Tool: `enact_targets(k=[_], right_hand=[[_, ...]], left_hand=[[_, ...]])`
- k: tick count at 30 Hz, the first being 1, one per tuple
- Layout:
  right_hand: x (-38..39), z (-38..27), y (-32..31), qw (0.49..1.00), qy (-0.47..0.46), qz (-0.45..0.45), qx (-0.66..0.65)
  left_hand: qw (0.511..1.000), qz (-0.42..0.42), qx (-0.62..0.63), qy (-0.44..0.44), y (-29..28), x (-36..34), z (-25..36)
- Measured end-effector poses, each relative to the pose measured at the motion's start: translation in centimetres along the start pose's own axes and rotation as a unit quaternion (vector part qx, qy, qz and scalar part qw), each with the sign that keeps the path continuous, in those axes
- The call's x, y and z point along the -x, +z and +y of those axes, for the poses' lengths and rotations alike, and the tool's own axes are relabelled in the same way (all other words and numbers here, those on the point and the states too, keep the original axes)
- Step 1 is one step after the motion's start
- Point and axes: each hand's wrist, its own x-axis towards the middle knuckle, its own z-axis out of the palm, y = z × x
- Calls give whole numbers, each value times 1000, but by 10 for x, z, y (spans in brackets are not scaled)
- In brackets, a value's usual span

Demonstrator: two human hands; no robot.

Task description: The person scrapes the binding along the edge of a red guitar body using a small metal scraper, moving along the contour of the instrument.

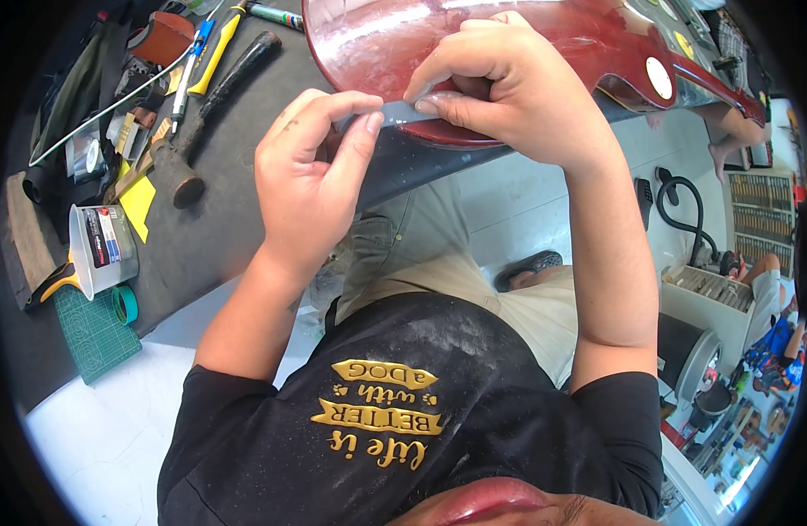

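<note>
A glossy dark red electric guitar lies on a dark grey counter, its rounded body end toward the person and its neck running off to the right. In front of the guitar's near edge, seen from above, the person's two bare hands meet over a small, pale blue-grey strip. The left hand, just left of the guitar's near edge, pinches one end of the strip between thumb and index finger. The right hand, overlapping the guitar body in this view, pinches the other end between thumb and fingers. The strip spans the narrow gap between them; whether it touches the guitar cannot be told.

A round cream plate is set in the guitar body toward its neck side. Left of the guitar lie a hammer with a black handle, a yellow-handled tool and a long, thin, bent metal rod. Farther left of the guitar and nearer the person are a yellow sheet, a clear plastic tub with a dark label, a green tape roll and a green cutting mat. Below the guitar's neck, on the floor side, a black hose curves.
</note>
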Motion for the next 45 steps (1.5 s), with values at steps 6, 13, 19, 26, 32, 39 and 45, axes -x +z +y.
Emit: enact_targets(k=[6,13,19,26,32,39,45], right_hand=[[-6,-12,-9,997,59,-23,-35],[4,-7,-1,998,40,-24,53],[19,-23,8,975,131,84,-159],[37,-62,26,926,266,226,-140],[41,-95,53,891,327,274,-156],[46,-92,62,876,336,303,-168],[45,-89,62,858,375,298,-184]], left_hand=[[999,6,18,-25,3,-1,3],[1000,7,2,-1,2,-4,2],[977,-98,-118,148,-24,-38,10],[921,-370,-8,120,-27,-113,1],[887,-420,19,192,-27,-112,-3],[908,-372,48,186,-21,-98,-12],[919,-339,41,196,-21,-97,-8]])
